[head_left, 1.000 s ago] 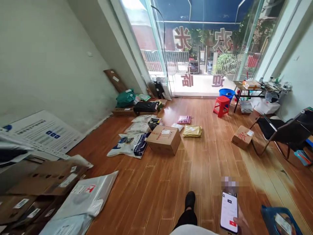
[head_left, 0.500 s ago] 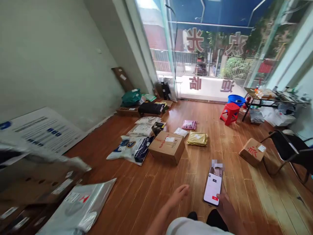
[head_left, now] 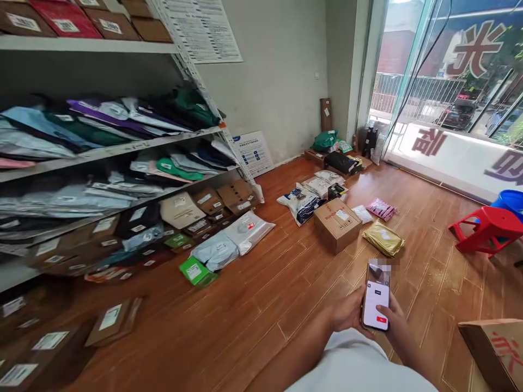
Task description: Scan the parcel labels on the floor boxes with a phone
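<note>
We held a phone low in front of us, over the wooden floor, its lit white screen with a red button facing up. Our right hand wrapped its fingers round the phone's right edge, while our left hand cupped the left edge, fingers curled against it. Just beyond the phone lay a yellow padded parcel and a cardboard box, with a pink packet behind them. A red stool stood well to the right. Shelves stacked with parcels filled the left.
</note>
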The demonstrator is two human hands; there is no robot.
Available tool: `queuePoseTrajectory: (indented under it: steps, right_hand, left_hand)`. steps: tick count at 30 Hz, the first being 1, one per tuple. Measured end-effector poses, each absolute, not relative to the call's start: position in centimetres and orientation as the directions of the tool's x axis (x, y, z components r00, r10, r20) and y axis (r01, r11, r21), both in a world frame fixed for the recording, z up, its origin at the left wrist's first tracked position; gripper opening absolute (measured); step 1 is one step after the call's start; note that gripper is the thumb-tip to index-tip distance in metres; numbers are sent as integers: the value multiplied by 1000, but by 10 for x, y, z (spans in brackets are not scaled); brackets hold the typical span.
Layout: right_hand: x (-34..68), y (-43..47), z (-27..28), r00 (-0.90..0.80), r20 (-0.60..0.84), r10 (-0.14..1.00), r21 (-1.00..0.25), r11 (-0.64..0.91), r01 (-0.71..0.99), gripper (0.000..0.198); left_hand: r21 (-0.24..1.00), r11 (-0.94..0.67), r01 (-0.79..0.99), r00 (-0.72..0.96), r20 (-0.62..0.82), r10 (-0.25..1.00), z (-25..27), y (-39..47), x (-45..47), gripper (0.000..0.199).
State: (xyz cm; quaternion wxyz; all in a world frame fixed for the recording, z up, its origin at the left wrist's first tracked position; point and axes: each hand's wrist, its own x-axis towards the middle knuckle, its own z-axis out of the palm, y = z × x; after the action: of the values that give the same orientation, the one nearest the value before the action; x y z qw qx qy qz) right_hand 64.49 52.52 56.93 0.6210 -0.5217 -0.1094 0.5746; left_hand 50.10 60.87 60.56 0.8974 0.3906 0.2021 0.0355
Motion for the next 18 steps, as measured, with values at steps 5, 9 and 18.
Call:
queuePoseTrajectory:
  steps: [5,9,18]
  right_hand:
    - [649,558,585,273,-433,859,-808,-236,-539,39]
    - [649,571,588,268,-419,867,-815,-229,-533,40]
    - [648,579,590,249,-371,895,-851,-220,-476,36]
  left_hand:
    - [699,715,-20,830,-387,402,621,597,506,77]
    - [672,729,-133,791,-371,487,612,595,509,79]
    - [657,710,-254,703,-378,602,599,600,510,77]
